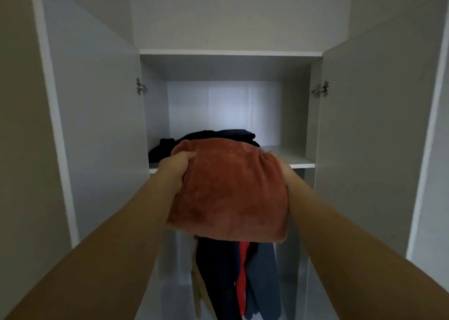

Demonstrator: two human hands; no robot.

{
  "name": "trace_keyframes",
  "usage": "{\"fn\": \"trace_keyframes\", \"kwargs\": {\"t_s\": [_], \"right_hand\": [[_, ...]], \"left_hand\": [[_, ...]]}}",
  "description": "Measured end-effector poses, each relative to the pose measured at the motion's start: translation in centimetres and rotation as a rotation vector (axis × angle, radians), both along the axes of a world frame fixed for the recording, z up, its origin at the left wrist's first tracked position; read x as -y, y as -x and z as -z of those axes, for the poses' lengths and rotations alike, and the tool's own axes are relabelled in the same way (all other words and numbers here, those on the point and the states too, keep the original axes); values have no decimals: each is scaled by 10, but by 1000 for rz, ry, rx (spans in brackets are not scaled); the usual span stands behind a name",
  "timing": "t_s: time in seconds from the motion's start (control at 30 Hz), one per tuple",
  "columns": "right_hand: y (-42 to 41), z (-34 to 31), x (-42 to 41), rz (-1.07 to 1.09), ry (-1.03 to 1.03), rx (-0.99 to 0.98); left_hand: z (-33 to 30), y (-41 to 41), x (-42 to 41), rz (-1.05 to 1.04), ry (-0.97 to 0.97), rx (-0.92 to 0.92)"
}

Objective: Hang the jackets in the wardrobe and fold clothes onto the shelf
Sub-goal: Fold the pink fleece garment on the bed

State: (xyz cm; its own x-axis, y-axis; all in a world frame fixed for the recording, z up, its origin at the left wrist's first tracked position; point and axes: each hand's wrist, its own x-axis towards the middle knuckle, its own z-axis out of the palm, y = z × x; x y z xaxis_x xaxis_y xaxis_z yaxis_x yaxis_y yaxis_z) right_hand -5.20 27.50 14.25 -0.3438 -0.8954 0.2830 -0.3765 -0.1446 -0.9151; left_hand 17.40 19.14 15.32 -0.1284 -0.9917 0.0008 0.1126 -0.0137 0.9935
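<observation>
— Fleece (pixel 228 193), folded, is in front of the shelf (pixel 295 160), level with its edge; my left hand (pixel 178 165) and right hand (pixel 285 173) clutch its sides.

— Risk?

— It may land on the dark clothes (pixel 206 138); lopsided, I think it slides off onto the jackets (pixel 233 278) below.

Open wardrobe (pixel 102 115) seen from the front, both doors swung outward. A folded rust-orange fleece garment (pixel 230 193) is held at the front edge of the shelf (pixel 295 160): the left hand (pixel 178 166) grips its left side with curled fingers (pixel 188 156), and the right hand (pixel 288 173) holds its right side, largely hidden by fabric. Dark clothes (pixel 206 138) lie on the shelf behind. Below hang jackets (pixel 233 278), navy, red and grey-blue.
</observation>
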Motion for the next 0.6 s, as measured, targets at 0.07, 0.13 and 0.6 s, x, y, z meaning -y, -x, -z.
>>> {"fn": "trace_keyframes", "kwargs": {"t_s": [0.07,0.13,0.6], "right_hand": [[18,-11,57,13,-64,-166],[37,-38,102,117,-163,-316],[214,-131,376,101,-166,-152]], "left_hand": [[-8,19,55,32,6,0],[-26,42,108,68,16,-12],[-103,228,411,10,73,74]]}}
